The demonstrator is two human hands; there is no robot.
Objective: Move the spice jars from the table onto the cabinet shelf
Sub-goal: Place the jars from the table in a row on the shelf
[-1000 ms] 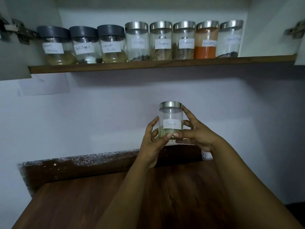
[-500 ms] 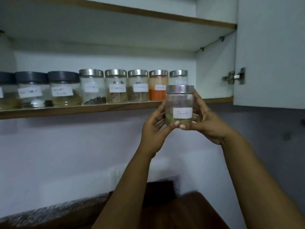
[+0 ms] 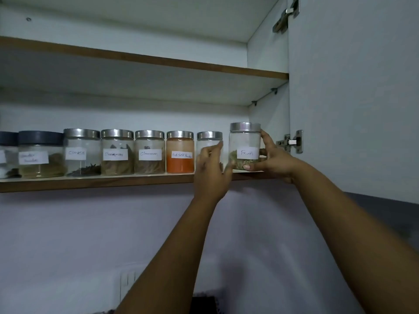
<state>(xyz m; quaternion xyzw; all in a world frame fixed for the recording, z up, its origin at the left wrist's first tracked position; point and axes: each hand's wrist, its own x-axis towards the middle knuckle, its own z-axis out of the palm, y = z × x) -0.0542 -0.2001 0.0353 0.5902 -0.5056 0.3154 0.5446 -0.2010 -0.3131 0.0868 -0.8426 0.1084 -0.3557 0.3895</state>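
A glass fennel jar with a steel lid and a white label is at the right end of the cabinet shelf; I cannot tell whether its base rests on the board. My right hand grips it from the right, thumb under the label. My left hand touches its left side, fingers spread. A row of labelled jars stands to the left: a part-hidden steel-lidded jar, red chilli powder, two cinnamon jars, cloves, then dark-lidded jars.
The open cabinet door stands just right of my right hand, its hinge close to my fingers. The cabinet side wall bounds the shelf end. An upper shelf runs overhead. A wall switch sits below.
Both hands have lifted the fennel jar up and to the right, from in front of the shelf edge to the shelf's right end. My view has tilted upward; the table is out of sight.
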